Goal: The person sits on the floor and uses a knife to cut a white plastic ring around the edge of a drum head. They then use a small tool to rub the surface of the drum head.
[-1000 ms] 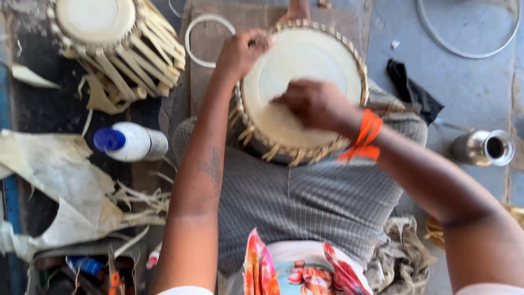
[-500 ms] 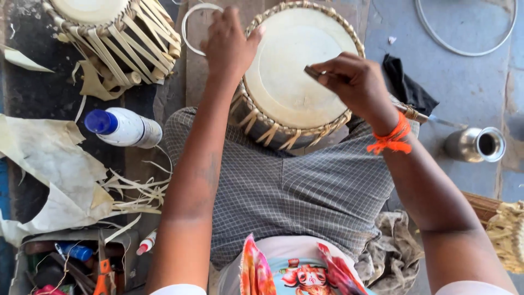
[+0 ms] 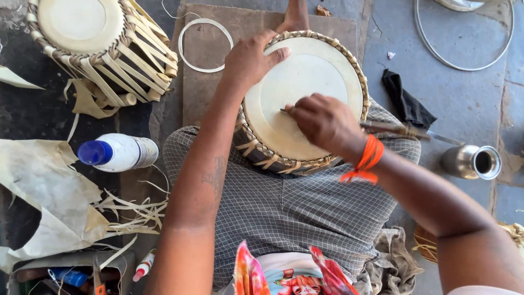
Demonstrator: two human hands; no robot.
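- Stone floor: grey slabs. Everything lies on it; the person sits cross-legged in a checked cloth.
- Drum in lap: a tabla-type drum with a pale skin head and woven lacing round the rim. It rests on the person's legs with the head facing up, tilted slightly toward the camera. Both hands are on it.
- Second drum: top left on the floor, strap-laced, well apart from the hands.
- Hide scraps: left, with loose pale strips beside them.
- Left hand: palm flat on the far-left rim of the drum in lap, fingers spread and open, bracing it. It holds nothing.
- Right hand: grip closed round a thin metal tool. The fist sits on the near-right part of the head.
- Thin metal tool: long axis runs roughly left-right. The short tip pokes out left of the fist, touching the skin near the centre; the longer handle end sticks out right, past the rim.
- Key relation: the tool tip lies between the two hands. The right hand is on it, and the left hand is up-left of the tip on the rim.
- White bottle: blue cap, lying on its side left of the knee.
- Steel cup: on its side, right of the drum.
- Black cloth: just above the tool handle.
- White ring: on a brown board beyond the left hand.
- Orange thread: tied on the right wrist.
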